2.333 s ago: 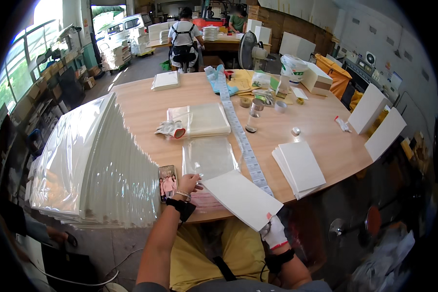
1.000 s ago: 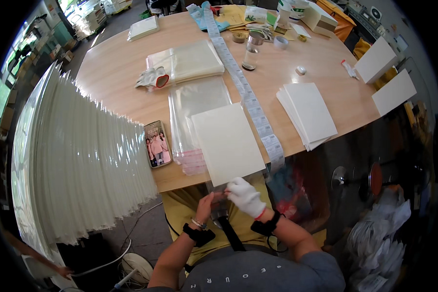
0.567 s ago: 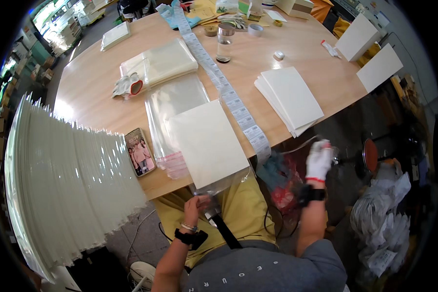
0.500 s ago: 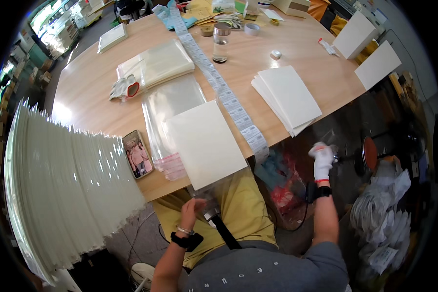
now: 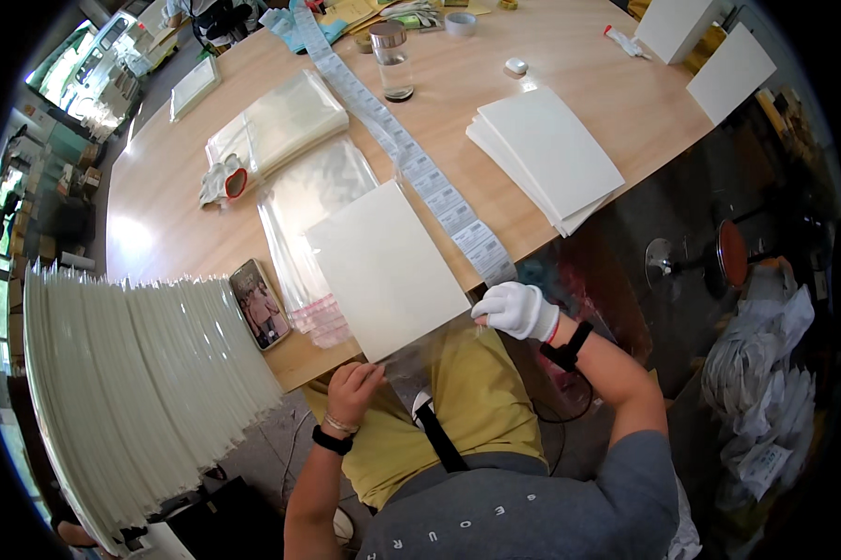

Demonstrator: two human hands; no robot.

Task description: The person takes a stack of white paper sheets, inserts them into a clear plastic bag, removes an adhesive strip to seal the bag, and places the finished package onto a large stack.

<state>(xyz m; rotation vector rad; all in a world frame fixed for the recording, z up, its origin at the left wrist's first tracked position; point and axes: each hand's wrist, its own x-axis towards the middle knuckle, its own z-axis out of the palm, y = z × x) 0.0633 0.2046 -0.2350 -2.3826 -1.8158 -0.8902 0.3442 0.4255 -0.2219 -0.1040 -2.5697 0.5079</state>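
A white rectangular board (image 5: 388, 271) lies at the table's front edge, on top of clear plastic bags (image 5: 313, 210) with pink-edged flaps. Clear film (image 5: 419, 357) hangs from the board's near edge over my lap. My bare left hand (image 5: 353, 392) is closed, its fingers pinching the film by the board's near left corner. At the right corner, my right hand (image 5: 517, 311) in a white glove is closed on the film's other side. Its thumb and fingertip show bare. A strip of printed labels (image 5: 430, 182) runs beside the board and ends near the gloved hand.
Many bagged boards (image 5: 140, 383) stand in a thick row at left, beside a phone (image 5: 260, 303). A stack of white boards (image 5: 551, 159) lies at right. Farther back are a glass bottle (image 5: 392, 65), a glove (image 5: 223, 179) and a white case (image 5: 516, 66). Plastic bags (image 5: 761, 373) hang at lower right.
My right hand has come in from the far right to the board's right corner. My left hand has risen slightly to the near left corner and closed. The view has shifted slightly.
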